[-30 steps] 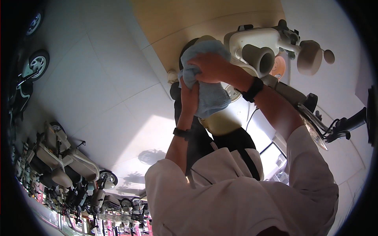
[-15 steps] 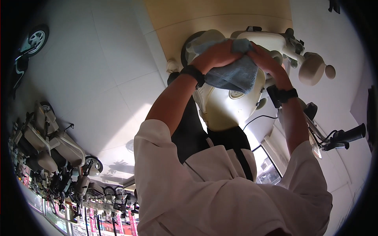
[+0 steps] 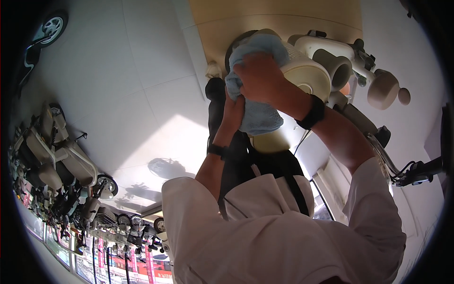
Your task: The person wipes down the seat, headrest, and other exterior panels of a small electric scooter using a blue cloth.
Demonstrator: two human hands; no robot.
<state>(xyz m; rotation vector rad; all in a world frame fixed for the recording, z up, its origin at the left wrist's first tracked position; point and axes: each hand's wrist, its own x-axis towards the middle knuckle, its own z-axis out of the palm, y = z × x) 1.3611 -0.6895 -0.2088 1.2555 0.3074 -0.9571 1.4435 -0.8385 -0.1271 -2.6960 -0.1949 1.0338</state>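
A light blue cloth (image 3: 261,117) lies bunched over a cream, rounded scooter panel (image 3: 309,75) with a round badge. My right hand (image 3: 260,78) reaches across from the right, its curled fingers gripping the upper part of the cloth. Lower down and to the left, my left hand (image 3: 233,111) is closed on the cloth's left edge, its thumb against the fabric. Both wrists wear dark bands. The cloth hides part of the panel and some of my fingertips.
Beside the panel at upper right stand a cream scooter frame (image 3: 331,47) and a beige seat (image 3: 383,90). A black handlebar grip (image 3: 423,170) juts in at the right. Several parked scooters (image 3: 61,156) line the left, with a wheel (image 3: 53,28) at upper left.
My left hand has moved down and left, to the cloth's left edge. My right hand has swung left across the panel. The cloth has shifted left, baring the panel's right side.
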